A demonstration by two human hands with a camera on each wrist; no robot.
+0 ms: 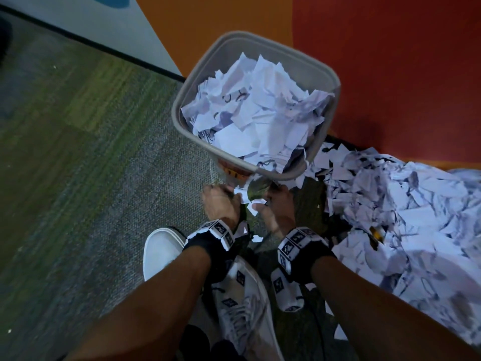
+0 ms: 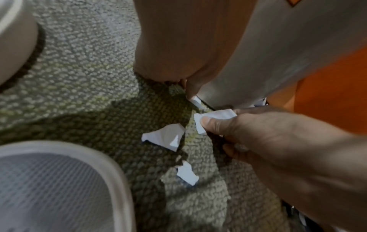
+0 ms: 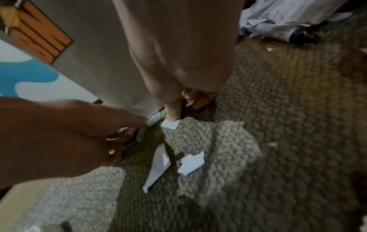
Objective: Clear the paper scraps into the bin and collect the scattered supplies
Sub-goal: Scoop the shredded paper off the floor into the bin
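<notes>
The grey bin [image 1: 260,46] stands on the carpet [image 1: 104,152], close to an orange and red wall. It is filled almost to the top with white paper scraps [image 1: 257,108], and some have black marks on them. To the right of the bin a big pile of scraps [image 1: 406,209] lies on the floor, touching the bin's bottom corner. A small yellow thing [image 1: 376,233] sits in that pile, too blurry to name.

Both hands are down low, just in front of the bin, near its bottom edge. The right hand [image 2: 278,141] pinches a white scrap [image 2: 216,117] between its thumb and the fingers beside it. Its other fingers are curled under. The left hand [image 3: 69,133] reaches one finger out, and the tip touches a small scrap [image 3: 154,120] right at the foot of the bin. The other fingers of this hand are curled in. I cannot tell if the thumb is holding that scrap too.

A bigger loose scrap [image 2: 164,136] and a smaller loose scrap [image 2: 187,174] lie flat on the carpet in front of the bin, between the hands and the person's white shoes [image 1: 161,251]. Each wrist wears a black band with black and white squares [image 1: 221,230].
</notes>
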